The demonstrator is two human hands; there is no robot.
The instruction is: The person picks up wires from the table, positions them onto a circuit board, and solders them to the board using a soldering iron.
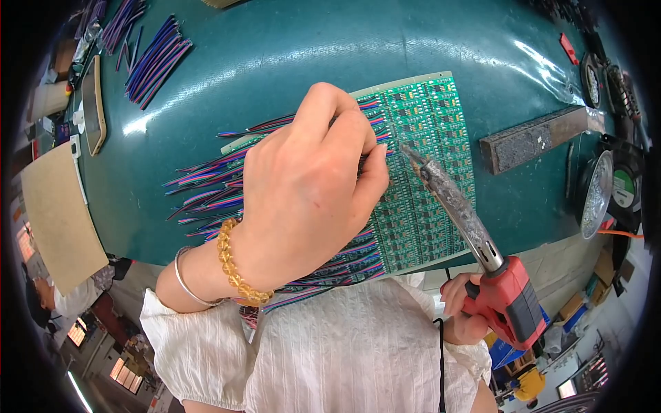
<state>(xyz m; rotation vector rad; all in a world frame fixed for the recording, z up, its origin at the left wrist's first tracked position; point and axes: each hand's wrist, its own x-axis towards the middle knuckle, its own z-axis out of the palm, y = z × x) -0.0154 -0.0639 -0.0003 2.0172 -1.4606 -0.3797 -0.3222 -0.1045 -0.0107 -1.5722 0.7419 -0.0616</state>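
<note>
Many wires (215, 167) extend left from the circuit board (420, 215) on the near counter (330, 41); the left hand (313, 179) covers some, grip hidden; the right hand (466, 327) holds a soldering gun (508, 292); right, a round dish (609, 172), contents indistinct.

1. A thin, gold-edged phone (94, 104) lies on the shiny, dark green table (138, 186).
2. A big, flat, brown cardboard sheet (62, 217) is near it.
3. A small, long red piece (569, 49) lies far right.
</note>
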